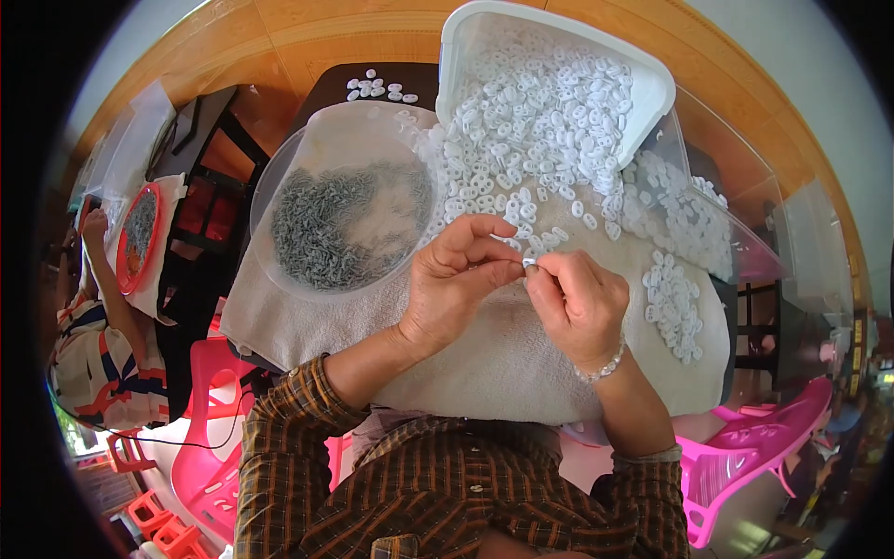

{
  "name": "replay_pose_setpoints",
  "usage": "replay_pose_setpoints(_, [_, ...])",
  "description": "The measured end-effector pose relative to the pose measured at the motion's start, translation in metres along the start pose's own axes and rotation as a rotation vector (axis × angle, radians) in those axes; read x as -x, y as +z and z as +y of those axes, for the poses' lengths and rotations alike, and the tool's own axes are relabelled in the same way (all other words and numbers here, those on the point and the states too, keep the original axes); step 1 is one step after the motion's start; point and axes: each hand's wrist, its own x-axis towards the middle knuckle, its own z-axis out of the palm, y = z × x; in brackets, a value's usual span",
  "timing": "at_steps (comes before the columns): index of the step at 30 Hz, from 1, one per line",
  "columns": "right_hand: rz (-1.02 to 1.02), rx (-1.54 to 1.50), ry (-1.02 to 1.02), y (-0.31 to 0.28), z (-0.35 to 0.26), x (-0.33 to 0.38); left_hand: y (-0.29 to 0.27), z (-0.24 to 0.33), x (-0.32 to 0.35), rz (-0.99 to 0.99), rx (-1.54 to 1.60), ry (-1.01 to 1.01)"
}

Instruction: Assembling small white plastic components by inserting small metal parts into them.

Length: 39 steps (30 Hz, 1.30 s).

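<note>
1. Beige cloth (484,387) covers your table; at 12 o'clock, a tipped white tub (659,86) opens toward you, white oval pieces (549,107) heaped at its mouth.
2. Your left hand (456,279) and right hand (585,306) meet at the fingertips, both pinched on one small white piece (529,262).
3. From that piece, your left hand lies between 8 and 9 o'clock, your right at 4. Both touch it, so neither is nearer.
4. Your fingertips hide most of it; which way it points, and its long axis, cannot be told.
5. Around it: a clear round basin (262,228) of slender grey pieces (312,228) at 10 o'clock, their long axes scattered.
</note>
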Motion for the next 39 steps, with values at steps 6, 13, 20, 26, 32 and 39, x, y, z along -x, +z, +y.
replay_pose_setpoints(6, [0.012,-0.004,0.021,0.003,-0.003,0.001,0.0,-0.003,0.001,0.009,-0.006,0.046])
replay_pose_setpoints(13, [-0.011,-0.192,0.249,0.001,-0.001,0.003,-0.004,-0.006,0.0,-0.027,-0.05,0.073])
replay_pose_setpoints(20, [-0.027,-0.181,0.248,-0.005,0.002,0.001,-0.001,-0.002,-0.001,-0.084,-0.026,0.029])
replay_pose_setpoints(26, [-0.01,-0.131,0.125,-0.006,0.0,-0.002,0.0,0.002,0.001,-0.072,-0.095,0.043])
replay_pose_setpoints(32, [0.005,0.025,-0.06,-0.005,-0.001,-0.003,0.001,0.0,0.004,-0.032,-0.127,0.072])
replay_pose_setpoints(39, [-0.018,0.186,-0.279,-0.007,0.002,-0.006,-0.001,-0.005,0.005,-0.02,-0.071,0.082])
